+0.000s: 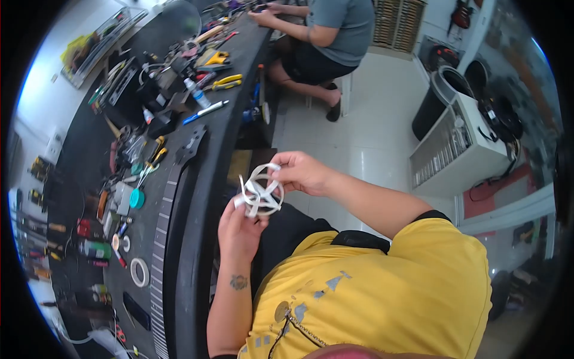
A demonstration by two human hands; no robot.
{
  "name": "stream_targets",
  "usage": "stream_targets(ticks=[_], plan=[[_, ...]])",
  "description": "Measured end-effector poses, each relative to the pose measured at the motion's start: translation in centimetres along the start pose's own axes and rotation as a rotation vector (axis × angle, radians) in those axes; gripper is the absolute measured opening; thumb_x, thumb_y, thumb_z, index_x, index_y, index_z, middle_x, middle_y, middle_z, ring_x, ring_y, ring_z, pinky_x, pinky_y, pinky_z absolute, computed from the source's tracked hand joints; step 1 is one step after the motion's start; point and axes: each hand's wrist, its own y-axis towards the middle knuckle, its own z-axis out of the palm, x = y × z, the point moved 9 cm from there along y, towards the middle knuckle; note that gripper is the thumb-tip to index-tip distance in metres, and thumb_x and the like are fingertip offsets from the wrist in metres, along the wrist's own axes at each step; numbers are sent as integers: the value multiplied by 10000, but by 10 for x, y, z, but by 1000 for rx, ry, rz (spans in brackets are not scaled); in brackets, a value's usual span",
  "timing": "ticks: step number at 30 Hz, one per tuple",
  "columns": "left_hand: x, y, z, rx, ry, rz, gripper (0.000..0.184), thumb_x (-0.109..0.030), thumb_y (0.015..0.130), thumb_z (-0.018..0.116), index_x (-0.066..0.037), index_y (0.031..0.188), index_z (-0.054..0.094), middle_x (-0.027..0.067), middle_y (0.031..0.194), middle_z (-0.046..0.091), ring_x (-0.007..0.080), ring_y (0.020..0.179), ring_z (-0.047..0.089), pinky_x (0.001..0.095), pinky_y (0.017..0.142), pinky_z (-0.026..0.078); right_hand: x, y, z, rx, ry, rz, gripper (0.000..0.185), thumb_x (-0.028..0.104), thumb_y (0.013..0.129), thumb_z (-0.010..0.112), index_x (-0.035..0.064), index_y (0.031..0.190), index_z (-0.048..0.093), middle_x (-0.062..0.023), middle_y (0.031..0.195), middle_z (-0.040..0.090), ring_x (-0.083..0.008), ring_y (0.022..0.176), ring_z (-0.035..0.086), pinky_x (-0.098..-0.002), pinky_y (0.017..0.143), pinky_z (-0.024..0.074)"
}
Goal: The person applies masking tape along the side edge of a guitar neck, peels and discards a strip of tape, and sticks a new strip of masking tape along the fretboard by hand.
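Left hand [240, 229]: closed on curled white strip [258, 191] | Right hand [301, 173]: pinching its other side (overlapping, loopy)

Bright light, strong fisheye distortion

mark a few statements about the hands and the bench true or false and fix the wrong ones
1. The left hand and the right hand both hold the looped white strip. True.
2. The white ring hangs on the right wrist. False: the white ring lies on the bench.
3. Pliers with yellow handles lie on the bench. True.
4. The blue-and-white pen stands upright in a cup. False: the blue-and-white pen lies on the bench.
5. The other person is seated. True.
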Motion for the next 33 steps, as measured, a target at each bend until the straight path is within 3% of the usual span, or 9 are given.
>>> stream_targets(ticks=[2,6,10,13,16,22,27,31,33], plan=[[2,-7,-21,-11,58,8,288,-185,1119,693,-20,1350,644,93,1132,742,196,996,723,345,814,596,2,-11,-1,34,-258,51,333,90,1025,796,24,1331,684,-110,1171,798,-196,1011,791,-386,926,663],[-16,-20,-10,39,-190,91,393,-44,1024,773,-69,1390,632,60,1198,747,184,1028,731,324,843,628,-11,-21,-10,208,-358,125,458,96,1011,818,28,1440,671,-119,1206,800,-175,1069,763,-353,960,628],[-47,-17,-7,113,-293,207,389,-57,1033,762,-84,1400,637,74,1159,754,216,997,748,348,876,648,11,-16,-100,-217,-422,82,507,126,999,838,39,1466,660,-86,1168,764,-158,1011,727,-337,936,603],[-49,-9,-14,-28,-33,157,266,-69,1070,713,-58,1331,662,65,1121,742,209,985,752,359,875,647,69,-27,-67,-256,-632,-164,500,158,993,849,50,1453,687,-63,1127,739,-161,955,709,-332,900,597],[-32,-4,-10,-3,129,50,197,-46,1074,699,-52,1270,681,64,1115,741,197,995,749,359,880,641,127,-48,39,9,-1167,-509,459,184,987,852,65,1414,733,-67,1060,737,-186,929,718,-333,846,600],[2,-5,9,158,377,-86,195,16,1073,661,15,1260,715,80,1080,768,193,981,763,348,887,624,76,-51,78,406,-1424,-121,322,198,960,848,33,1235,821,-103,1012,819,-210,906,765,-388,820,612],[1,-8,20,270,77,-42,765,-298,1040,777,-24,1675,448,197,1618,579,342,1372,640,533,1148,553,108,-58,-18,29,-1079,-93,245,218,954,850,41,1122,844,-49,816,779,-137,744,737,-350,693,578],[6,-20,-26,206,59,-90,770,-357,982,822,-63,1627,522,189,1571,611,350,1356,639,541,1136,548,264,-133,-164,-658,-671,-450,140,164,960,853,64,1055,828,-41,946,782,-136,785,706,-308,703,580],[16,-29,-39,208,17,-109,759,-345,965,831,-64,1606,540,183,1545,624,346,1331,650,533,1119,555,351,-194,-264,-682,-500,-732,155,165,1040,785,25,1107,781,-36,950,744,-153,864,690,-304,746,587]])
